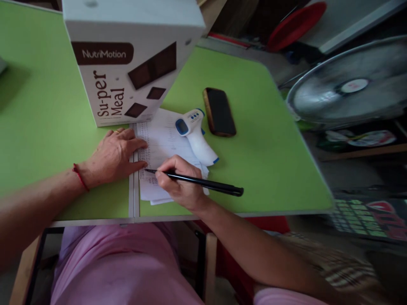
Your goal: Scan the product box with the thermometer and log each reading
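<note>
My right hand [182, 182] grips a black pen [206, 183] whose tip meets a sheet of paper [159, 146] covered in small writing. Spread beside it, my left hand [116, 154] lies on the table with its thumb and fingertips on the paper's left edge. A red string bracelet circles the left wrist and a ring shows on one finger. Several sheets seem stacked under the top one. A white and blue infrared thermometer [199, 137] rests on the right part of the paper. Beyond my left hand stands a white NutriMotion box [133, 63], covering the paper's far end.
The green folding table [260, 148] has a seam running under the paper's left edge. A dark phone [219, 111] lies right of the thermometer. Off the table's right side are a large round metal tray or lid [324, 93] and a red round object [297, 25].
</note>
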The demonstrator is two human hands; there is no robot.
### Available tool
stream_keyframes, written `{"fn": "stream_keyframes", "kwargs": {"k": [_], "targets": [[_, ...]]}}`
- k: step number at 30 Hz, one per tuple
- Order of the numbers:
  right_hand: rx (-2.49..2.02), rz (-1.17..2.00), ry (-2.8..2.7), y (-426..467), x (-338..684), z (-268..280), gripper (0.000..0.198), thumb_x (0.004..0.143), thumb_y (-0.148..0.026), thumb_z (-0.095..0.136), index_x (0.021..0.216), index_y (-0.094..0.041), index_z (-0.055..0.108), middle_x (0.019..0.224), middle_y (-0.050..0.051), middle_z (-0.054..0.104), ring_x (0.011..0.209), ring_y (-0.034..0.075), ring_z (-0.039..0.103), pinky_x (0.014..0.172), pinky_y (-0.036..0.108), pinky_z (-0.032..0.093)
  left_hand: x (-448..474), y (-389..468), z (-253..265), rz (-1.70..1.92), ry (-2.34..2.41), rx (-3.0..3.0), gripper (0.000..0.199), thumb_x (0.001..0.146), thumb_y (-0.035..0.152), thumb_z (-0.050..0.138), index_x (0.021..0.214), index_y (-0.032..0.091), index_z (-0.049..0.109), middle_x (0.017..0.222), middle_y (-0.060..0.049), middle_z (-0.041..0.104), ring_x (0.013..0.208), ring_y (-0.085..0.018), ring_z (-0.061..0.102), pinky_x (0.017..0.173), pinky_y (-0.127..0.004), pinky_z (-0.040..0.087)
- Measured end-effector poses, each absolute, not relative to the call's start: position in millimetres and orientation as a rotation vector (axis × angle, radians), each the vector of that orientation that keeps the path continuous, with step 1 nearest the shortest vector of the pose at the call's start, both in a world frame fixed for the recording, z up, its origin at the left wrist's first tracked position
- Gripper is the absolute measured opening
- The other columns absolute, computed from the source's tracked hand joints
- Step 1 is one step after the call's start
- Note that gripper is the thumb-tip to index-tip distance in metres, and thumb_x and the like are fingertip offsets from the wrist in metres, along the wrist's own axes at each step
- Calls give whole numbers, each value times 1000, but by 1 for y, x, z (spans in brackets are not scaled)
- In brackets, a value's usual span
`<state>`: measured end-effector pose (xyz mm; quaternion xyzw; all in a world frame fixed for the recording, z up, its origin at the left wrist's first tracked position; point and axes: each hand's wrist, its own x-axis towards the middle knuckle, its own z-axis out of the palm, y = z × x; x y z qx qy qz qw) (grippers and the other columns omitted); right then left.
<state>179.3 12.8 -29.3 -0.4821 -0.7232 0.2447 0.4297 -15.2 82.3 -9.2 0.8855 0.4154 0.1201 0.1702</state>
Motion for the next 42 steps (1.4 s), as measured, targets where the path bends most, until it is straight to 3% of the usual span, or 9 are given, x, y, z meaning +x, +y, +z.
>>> {"fn": "stream_keyframes", "kwargs": {"k": [26,42], "targets": [[-1200,585,-1759,14,178,-27,14,81,-19,61,69,-21,52,51,-8,55,41,6,44,41,17,35,-18,85,-12,395,1131,2519,33,86,31,73,115,18,71,100,-10,64,99,-29,62,92,-44,48],[-1278,643,-1764,13,181,-27,18,82,-29,60,68,-22,53,50,-7,51,42,7,41,42,20,34,-19,86,-13,399,1115,2524,32,86,31,72,115,17,71,99,-10,64,98,-29,62,89,-43,48]]}}
